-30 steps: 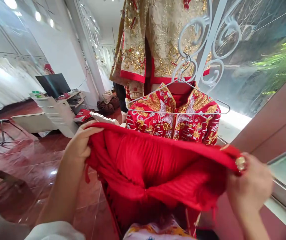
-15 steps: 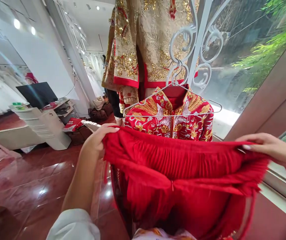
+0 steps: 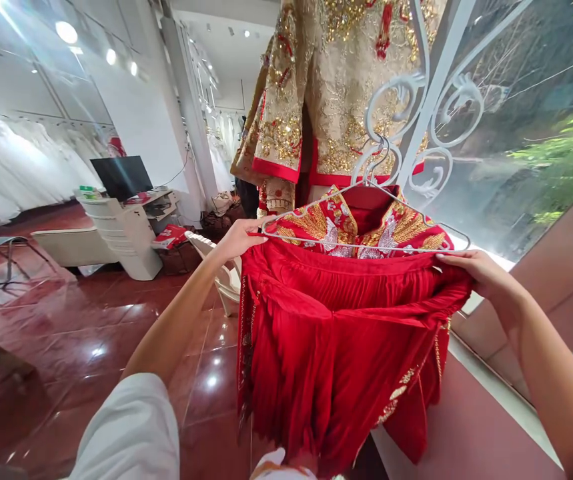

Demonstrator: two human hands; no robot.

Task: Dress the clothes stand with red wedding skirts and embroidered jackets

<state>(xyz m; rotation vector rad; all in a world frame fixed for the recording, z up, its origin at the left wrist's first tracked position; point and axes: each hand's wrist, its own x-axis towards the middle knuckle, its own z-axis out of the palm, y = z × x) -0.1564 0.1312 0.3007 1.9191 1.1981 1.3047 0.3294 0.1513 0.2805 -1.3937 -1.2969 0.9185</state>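
Observation:
I hold a red pleated skirt (image 3: 336, 333) stretched by its waistband between both hands. My left hand (image 3: 239, 238) pinches the waistband's left end, close to the left tip of a white wire hanger (image 3: 366, 200). My right hand (image 3: 476, 272) grips the right end, just under the hanger's right tip. On the hanger hangs a red jacket (image 3: 366, 227) with gold and silver embroidery. The skirt's top edge lies against the hanger's lower bar. The hanger hooks onto a white scrolled metal stand (image 3: 431, 87).
A gold embroidered robe (image 3: 326, 87) hangs above and behind the jacket. A window (image 3: 531, 120) and low ledge run along the right. A white desk (image 3: 126, 227) with a monitor (image 3: 121, 177), a white chair (image 3: 221, 273) and glossy red floor tiles (image 3: 81, 327) lie left.
Both hands have raised the skirt and carried it forward, up to the hanger's lower bar. The waistband is pulled flatter, and the skirt now hangs down below it.

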